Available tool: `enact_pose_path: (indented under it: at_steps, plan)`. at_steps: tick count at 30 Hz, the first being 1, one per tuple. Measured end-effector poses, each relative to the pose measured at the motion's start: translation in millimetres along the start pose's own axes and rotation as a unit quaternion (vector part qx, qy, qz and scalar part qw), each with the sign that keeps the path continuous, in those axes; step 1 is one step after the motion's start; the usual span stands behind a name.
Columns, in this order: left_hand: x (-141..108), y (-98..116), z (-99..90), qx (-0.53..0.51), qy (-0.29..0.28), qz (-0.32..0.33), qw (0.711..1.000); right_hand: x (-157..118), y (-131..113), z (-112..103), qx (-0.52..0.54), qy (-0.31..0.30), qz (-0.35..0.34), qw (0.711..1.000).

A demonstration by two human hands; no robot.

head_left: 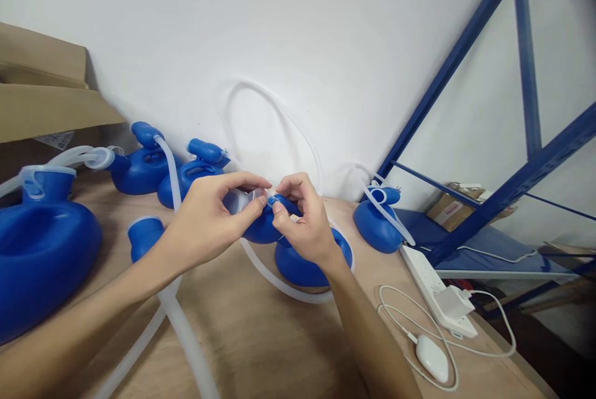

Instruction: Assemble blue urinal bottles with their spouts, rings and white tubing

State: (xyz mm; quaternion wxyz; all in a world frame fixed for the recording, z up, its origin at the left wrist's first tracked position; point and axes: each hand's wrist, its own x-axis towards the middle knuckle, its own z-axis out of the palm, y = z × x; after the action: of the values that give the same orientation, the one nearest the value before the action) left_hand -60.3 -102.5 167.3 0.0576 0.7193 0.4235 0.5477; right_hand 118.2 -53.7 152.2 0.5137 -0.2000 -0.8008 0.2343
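In the middle of the head view, my hands meet at the neck of a blue plastic urinal bottle (263, 228). My left hand (223, 203) is closed, thumb and fingers pinching a clear plastic cap (237, 200) at the neck. My right hand (302, 216) is closed on the blue neck beside it, thumb near a small round fitting (270, 200). Just below and to the right, a blue rounded body (302, 265) rests on the table, partly hidden by my right hand. A translucent hose (267, 275) curves around it.
Several similar blue bottles (46, 256) stand left, with one more (377, 225) at right. Loose hoses (186, 331) cross the wooden table (261, 349). A cardboard box (51, 107) stands at left. A power strip (433, 293), white charger puck (432, 358) and blue metal shelf (484, 244) occupy the right.
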Motion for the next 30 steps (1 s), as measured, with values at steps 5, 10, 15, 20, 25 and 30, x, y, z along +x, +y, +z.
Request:
enact_pose_path:
  at_steps: [5,10,15,20,25,30]
  plan:
    - [3,-1,0.4,-0.011,0.003,0.031,0.999,-4,3,2,-0.087,0.029,-0.068,0.993]
    - [8,-3,-5.3,-0.048,-0.037,0.031,0.998,-4,7,4,-0.151,0.022,-0.145,0.978]
    - [6,2,-11.4,-0.053,-0.049,-0.003,0.997,-4,8,5,-0.151,0.012,-0.19,0.97]
    - [1,7,-12.2,-0.025,-0.04,0.017,0.999,-3,7,2,-0.138,-0.051,-0.181,0.972]
    - [3,8,-10.0,-0.018,-0.043,0.027,0.999,-2,6,-3,-0.119,-0.081,-0.168,0.975]
    - [9,3,-15.6,-0.036,-0.095,0.036,0.994,-1,1,-4,-0.1,-0.109,-0.1,0.984]
